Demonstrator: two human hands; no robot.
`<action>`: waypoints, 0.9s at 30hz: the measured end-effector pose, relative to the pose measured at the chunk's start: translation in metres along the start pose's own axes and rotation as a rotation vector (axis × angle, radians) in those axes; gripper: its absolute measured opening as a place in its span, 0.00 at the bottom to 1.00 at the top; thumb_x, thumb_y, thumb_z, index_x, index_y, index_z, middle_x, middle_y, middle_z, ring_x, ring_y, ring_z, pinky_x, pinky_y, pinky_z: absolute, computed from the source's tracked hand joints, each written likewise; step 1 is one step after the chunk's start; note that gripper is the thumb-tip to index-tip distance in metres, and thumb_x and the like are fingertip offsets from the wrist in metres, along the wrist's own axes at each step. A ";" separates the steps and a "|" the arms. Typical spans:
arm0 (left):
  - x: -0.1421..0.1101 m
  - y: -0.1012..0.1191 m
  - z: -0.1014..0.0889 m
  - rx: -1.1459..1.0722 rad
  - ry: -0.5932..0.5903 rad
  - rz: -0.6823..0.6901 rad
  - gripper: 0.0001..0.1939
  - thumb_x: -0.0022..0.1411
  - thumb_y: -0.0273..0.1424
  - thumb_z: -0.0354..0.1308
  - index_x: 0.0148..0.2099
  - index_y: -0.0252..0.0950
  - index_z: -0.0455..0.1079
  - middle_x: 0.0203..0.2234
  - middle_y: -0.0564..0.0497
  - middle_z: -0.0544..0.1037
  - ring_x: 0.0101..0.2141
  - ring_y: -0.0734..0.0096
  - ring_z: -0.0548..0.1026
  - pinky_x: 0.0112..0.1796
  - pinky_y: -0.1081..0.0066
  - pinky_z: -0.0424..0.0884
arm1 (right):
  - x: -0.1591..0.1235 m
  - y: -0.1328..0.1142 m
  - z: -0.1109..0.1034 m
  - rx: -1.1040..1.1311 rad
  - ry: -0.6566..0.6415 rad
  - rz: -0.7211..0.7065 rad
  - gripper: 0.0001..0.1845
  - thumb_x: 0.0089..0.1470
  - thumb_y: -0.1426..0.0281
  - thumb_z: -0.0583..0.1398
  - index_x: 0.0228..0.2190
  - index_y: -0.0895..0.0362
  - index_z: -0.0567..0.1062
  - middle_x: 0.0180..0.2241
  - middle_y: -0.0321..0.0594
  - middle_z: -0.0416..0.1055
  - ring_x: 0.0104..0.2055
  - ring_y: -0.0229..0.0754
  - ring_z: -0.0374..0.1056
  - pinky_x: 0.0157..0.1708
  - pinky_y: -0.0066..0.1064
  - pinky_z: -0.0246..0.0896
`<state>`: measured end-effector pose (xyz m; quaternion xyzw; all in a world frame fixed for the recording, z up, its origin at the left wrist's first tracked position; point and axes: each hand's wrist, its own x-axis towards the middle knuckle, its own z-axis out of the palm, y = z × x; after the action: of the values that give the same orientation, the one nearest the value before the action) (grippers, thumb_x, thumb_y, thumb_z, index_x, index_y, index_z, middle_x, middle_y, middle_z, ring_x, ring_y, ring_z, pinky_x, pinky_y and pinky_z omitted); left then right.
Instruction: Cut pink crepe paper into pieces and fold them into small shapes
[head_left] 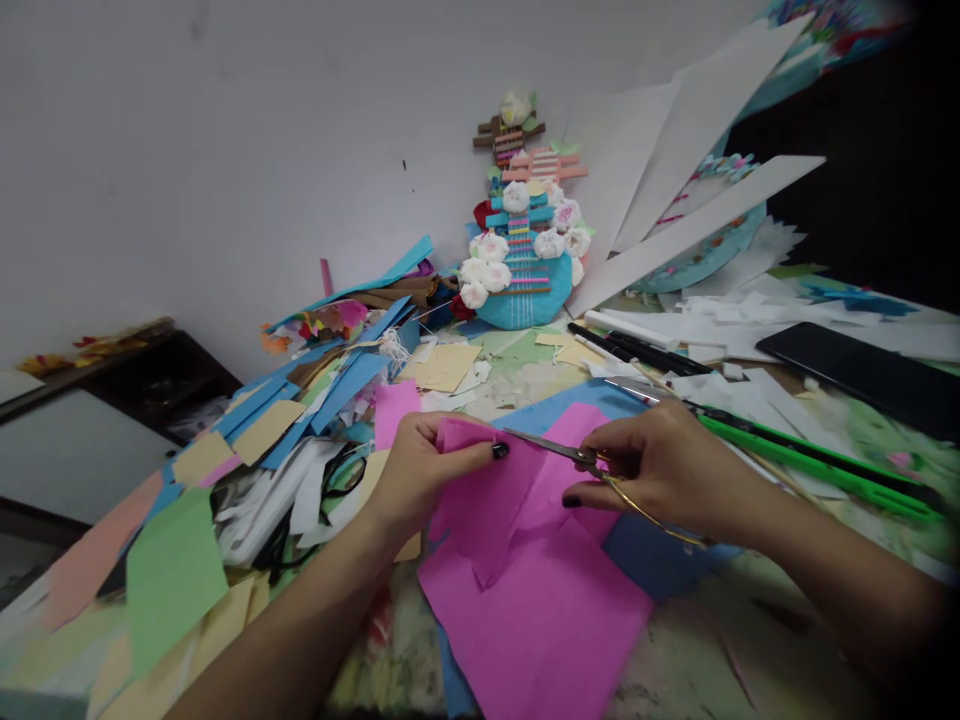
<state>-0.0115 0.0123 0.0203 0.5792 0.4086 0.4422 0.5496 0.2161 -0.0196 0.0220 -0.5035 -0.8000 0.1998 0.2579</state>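
Observation:
My left hand (427, 465) pinches a folded piece of pink paper (487, 500) between thumb and fingers near its top edge. In my right hand (652, 465) is a pair of scissors (559, 447) with golden handles. The blades point left, and their tips meet the pink paper beside my left thumb. More pink paper (547, 620) lies flat below both hands, over a blue sheet (637, 550). Part of the scissor handles is hidden by my right fingers.
A blue paper guitar (525, 290) with white paper flowers leans against the wall. A green box cutter (825, 470), a black phone (862, 370) and pens (637, 345) lie to the right. Coloured paper pieces, among them a green sheet (176, 570), crowd the left.

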 end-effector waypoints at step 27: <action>0.037 -0.011 -0.024 -0.755 0.238 -0.094 0.03 0.58 0.24 0.59 0.32 0.35 0.68 0.20 0.57 0.75 0.21 0.81 0.74 0.27 0.82 0.72 | 0.013 0.028 -0.010 -0.264 0.306 0.355 0.25 0.46 0.50 0.60 0.38 0.56 0.77 0.26 0.43 0.74 0.27 0.45 0.68 0.23 0.30 0.53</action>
<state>-0.0244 0.0554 0.0120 0.2621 0.3042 0.5997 0.6922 0.2377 0.0041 0.0160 -0.6895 -0.6700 0.0576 0.2690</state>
